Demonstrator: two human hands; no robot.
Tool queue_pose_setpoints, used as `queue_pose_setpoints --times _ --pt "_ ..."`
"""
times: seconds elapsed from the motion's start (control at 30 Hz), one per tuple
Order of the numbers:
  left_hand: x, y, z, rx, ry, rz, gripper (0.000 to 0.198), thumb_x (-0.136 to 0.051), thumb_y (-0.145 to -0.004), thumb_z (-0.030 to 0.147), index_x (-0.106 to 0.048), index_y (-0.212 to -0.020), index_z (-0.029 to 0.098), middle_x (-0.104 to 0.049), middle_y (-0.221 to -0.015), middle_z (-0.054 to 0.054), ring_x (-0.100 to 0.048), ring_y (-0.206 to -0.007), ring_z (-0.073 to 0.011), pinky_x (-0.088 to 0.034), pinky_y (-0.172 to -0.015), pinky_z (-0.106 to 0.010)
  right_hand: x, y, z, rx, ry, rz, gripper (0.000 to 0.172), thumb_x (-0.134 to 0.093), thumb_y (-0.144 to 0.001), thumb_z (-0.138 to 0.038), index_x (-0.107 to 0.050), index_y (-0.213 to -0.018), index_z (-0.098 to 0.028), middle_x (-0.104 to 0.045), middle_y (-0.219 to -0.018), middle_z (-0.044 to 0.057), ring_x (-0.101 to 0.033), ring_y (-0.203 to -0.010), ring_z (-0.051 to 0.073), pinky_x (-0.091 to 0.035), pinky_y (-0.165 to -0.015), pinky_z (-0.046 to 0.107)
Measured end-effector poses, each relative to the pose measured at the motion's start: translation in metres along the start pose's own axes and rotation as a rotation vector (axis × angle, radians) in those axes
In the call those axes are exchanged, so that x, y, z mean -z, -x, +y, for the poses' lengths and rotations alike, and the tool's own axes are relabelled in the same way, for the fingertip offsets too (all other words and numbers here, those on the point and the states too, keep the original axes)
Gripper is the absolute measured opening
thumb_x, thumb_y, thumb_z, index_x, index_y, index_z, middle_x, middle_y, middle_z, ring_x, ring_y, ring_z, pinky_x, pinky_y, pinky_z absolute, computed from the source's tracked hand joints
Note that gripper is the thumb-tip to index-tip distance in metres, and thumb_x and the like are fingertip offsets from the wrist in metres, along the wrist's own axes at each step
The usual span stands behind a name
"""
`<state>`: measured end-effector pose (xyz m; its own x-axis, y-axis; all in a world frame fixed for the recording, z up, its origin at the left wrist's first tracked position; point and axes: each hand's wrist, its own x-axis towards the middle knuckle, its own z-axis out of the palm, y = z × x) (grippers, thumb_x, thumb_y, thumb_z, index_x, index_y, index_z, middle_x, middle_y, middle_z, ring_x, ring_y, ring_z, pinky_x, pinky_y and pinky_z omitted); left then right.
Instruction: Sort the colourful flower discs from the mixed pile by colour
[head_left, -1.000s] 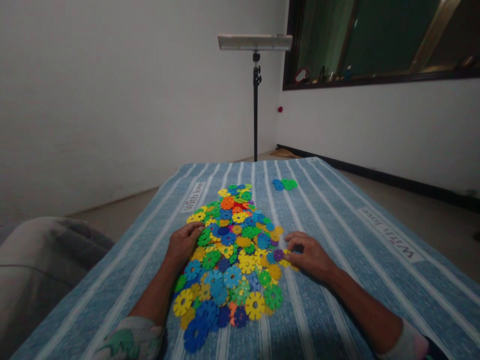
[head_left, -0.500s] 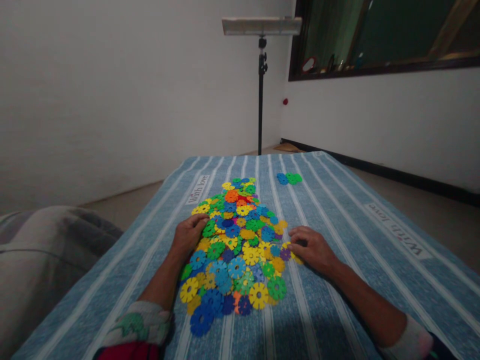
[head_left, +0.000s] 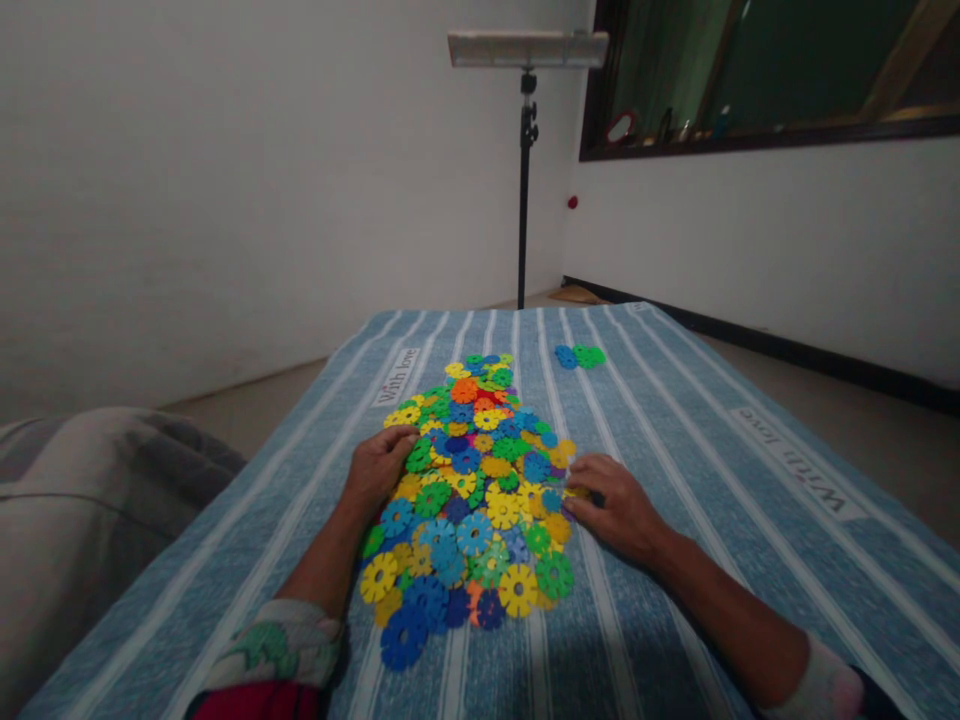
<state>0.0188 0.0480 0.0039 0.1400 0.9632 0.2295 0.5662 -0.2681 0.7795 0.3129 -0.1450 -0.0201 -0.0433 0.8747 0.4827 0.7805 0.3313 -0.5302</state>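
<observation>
on the striped blue cloth [head_left: 675, 420], the left hand [head_left: 379, 468] stays at the left edge of the pile of coloured discs [head_left: 472, 470], grip loose and apart; the right hand [head_left: 615, 505] has curled inward, grip pinched on a yellow disc [head_left: 577, 492] at the pile's right edge.

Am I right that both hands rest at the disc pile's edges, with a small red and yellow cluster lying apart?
Not quite: the head view shows the separate cluster is blue and green. The left hand and right hand do rest at the edges of the pile.
</observation>
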Motion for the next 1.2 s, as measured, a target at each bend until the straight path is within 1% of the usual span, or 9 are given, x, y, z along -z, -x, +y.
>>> queue_pose_setpoints --times 0.1,0.27,0.43,0.6,0.7,0.8,1.03,1.2 --pt "-0.002 -0.001 -0.004 -0.004 0.011 0.005 0.038 -0.057 -0.067 0.047 -0.072 -0.087 0.018 -0.075 -0.092 -0.003 -0.067 -0.086 -0.0223 -0.052 -0.083 -0.029 -0.006 0.000 -0.003 0.047 0.034 -0.003 0.008 -0.064 -0.080 -0.022 -0.068 -0.086 -0.022 -0.066 -0.101 0.007 -0.058 -0.100 0.022 -0.043 -0.090 0.039" --pt "-0.002 -0.001 -0.006 -0.033 0.014 -0.001 0.037 -0.057 -0.069 0.046 -0.073 -0.088 0.019 -0.075 -0.090 -0.002 -0.067 -0.086 -0.0228 -0.052 -0.084 -0.031 -0.014 0.000 -0.007 0.085 0.094 0.019 0.010 -0.066 -0.079 -0.025 -0.069 -0.088 -0.021 -0.064 -0.106 0.008 -0.056 -0.103 0.024 -0.041 -0.092 0.042" --pt "-0.001 -0.001 -0.004 -0.020 0.004 0.021 0.032 -0.058 -0.067 0.044 -0.073 -0.084 0.021 -0.076 -0.089 0.000 -0.067 -0.085 -0.0225 -0.052 -0.085 -0.031 -0.016 -0.001 -0.010 0.104 0.121 -0.005 0.006 -0.063 -0.083 -0.022 -0.069 -0.084 -0.020 -0.064 -0.104 0.008 -0.055 -0.102 0.023 -0.042 -0.090 0.042" --pt "-0.001 -0.002 -0.004 -0.024 0.036 0.018 0.032 -0.058 -0.066 0.044 -0.073 -0.083 0.021 -0.076 -0.090 -0.001 -0.068 -0.088 -0.0235 -0.051 -0.087 -0.031 -0.017 -0.001 -0.010 0.130 0.128 0.039 0.011 -0.058 -0.086 -0.020 -0.069 -0.084 -0.019 -0.065 -0.104 0.009 -0.055 -0.104 0.024 -0.043 -0.091 0.043" --pt "-0.002 -0.003 -0.006 -0.042 0.030 0.024 0.032 -0.058 -0.067 0.044 -0.073 -0.082 0.021 -0.076 -0.092 -0.001 -0.068 -0.091 -0.0238 -0.050 -0.089 -0.032 -0.019 0.000 -0.009 0.127 0.110 0.064 0.012 -0.057 -0.088 -0.020 -0.069 -0.086 -0.020 -0.066 -0.103 0.009 -0.055 -0.103 0.023 -0.043 -0.092 0.044" --pt "-0.002 -0.005 -0.008 -0.044 0.011 0.026 0.031 -0.058 -0.067 0.044 -0.073 -0.082 0.022 -0.076 -0.090 -0.001 -0.068 -0.089 -0.0234 -0.051 -0.088 -0.032 -0.019 -0.001 -0.009 0.114 0.081 0.066 0.013 -0.056 -0.088 -0.020 -0.069 -0.086 -0.020 -0.066 -0.099 0.008 -0.056 -0.100 0.022 -0.043 -0.091 0.043" --pt "-0.001 -0.006 -0.009 -0.067 -0.013 0.027 0.031 -0.057 -0.067 0.044 -0.073 -0.081 0.022 -0.076 -0.089 -0.001 -0.068 -0.088 -0.0234 -0.051 -0.087 -0.031 -0.014 -0.004 -0.013 0.085 0.015 0.091 0.022 -0.050 -0.091 -0.017 -0.067 -0.078 -0.020 -0.066 -0.088 0.006 -0.058 -0.090 0.019 -0.045 -0.085 0.038" --pt "-0.001 -0.005 -0.008 -0.059 -0.014 0.027 0.031 -0.057 -0.068 0.044 -0.073 -0.083 0.022 -0.076 -0.091 -0.001 -0.068 -0.088 -0.0234 -0.051 -0.086 -0.031 -0.014 -0.004 -0.013 0.041 -0.028 0.110 0.023 -0.050 -0.092 -0.018 -0.065 -0.074 -0.020 -0.065 -0.083 0.005 -0.058 -0.089 0.019 -0.045 -0.083 0.036"
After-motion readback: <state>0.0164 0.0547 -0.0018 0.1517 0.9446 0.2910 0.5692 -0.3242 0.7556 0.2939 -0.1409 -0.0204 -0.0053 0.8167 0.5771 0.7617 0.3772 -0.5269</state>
